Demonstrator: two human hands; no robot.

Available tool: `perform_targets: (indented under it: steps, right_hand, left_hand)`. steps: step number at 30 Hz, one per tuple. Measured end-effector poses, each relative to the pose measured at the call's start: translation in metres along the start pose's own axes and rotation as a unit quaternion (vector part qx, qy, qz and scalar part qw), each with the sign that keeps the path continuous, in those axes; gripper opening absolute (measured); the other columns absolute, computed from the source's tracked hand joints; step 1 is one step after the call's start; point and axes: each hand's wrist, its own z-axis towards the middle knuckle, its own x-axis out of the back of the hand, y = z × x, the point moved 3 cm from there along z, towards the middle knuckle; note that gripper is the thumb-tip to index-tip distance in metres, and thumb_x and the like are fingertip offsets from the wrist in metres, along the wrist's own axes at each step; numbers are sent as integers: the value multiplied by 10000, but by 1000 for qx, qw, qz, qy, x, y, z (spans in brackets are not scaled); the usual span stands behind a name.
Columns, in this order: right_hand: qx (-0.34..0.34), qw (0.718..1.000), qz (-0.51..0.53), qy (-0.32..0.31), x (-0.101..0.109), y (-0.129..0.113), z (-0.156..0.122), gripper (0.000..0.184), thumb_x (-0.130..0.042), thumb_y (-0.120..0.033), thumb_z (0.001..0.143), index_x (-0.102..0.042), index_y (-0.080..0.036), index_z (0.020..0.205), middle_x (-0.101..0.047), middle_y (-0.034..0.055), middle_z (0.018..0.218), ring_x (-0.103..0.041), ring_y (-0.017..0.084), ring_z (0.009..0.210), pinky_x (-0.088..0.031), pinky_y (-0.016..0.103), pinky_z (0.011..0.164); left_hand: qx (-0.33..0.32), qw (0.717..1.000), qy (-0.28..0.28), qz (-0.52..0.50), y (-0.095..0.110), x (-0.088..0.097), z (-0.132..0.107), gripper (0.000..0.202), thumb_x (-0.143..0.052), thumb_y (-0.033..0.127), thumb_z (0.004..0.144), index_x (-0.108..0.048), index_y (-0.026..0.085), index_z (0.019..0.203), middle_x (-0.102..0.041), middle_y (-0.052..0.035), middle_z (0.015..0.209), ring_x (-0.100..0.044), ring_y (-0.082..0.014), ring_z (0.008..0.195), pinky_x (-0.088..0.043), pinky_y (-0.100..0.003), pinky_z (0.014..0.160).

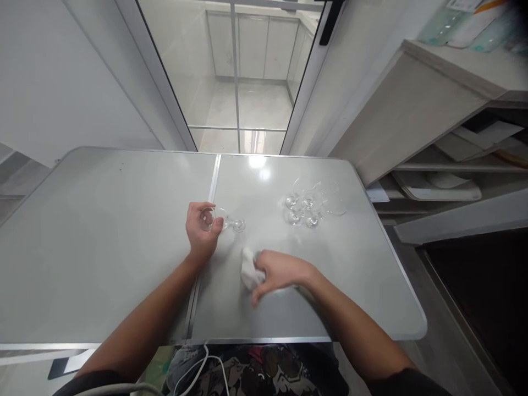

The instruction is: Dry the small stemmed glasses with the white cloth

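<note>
My left hand (201, 228) is closed round the bowl of a clear stemmed glass (231, 223) that lies tilted, its foot pointing right over the grey table (115, 231). My right hand (275, 273) is closed on a small white cloth (248, 270) pressed against the tabletop, just below and to the right of the glass. Further right, several more clear glasses (310, 204) stand grouped on the table, apart from both hands.
A seam (213, 181) runs down the table's middle. Wooden shelves (445, 170) with papers and trays stand at the right. A glass door (239, 71) is beyond the far edge. A white cable (202, 368) hangs at the near edge.
</note>
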Motion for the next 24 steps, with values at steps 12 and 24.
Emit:
perform_targets:
  steps: [12, 24]
  right_hand:
    - [-98, 913, -382, 102, -6, -11, 4, 249, -520, -190, 909, -607, -209, 1142, -662, 61, 1054, -555, 131, 626, -268, 268, 557]
    - [-144, 874, -456, 80, -27, -5, 10, 619, -437, -151, 922, -366, -273, 1525, -424, 145, 1576, -694, 187, 747, -500, 295, 584]
  left_hand:
    - [-42, 982, -105, -149, -2, -11, -13, 725, -909, 464, 654, -490, 226, 1196, -649, -70, 1069, -600, -133, 773, -467, -221, 551]
    - [-99, 966, -161, -178, -7, -20, -19, 702, -854, 523, 723, -438, 277, 1232, -630, -116, 1182, -645, -242, 1065, -529, -263, 622]
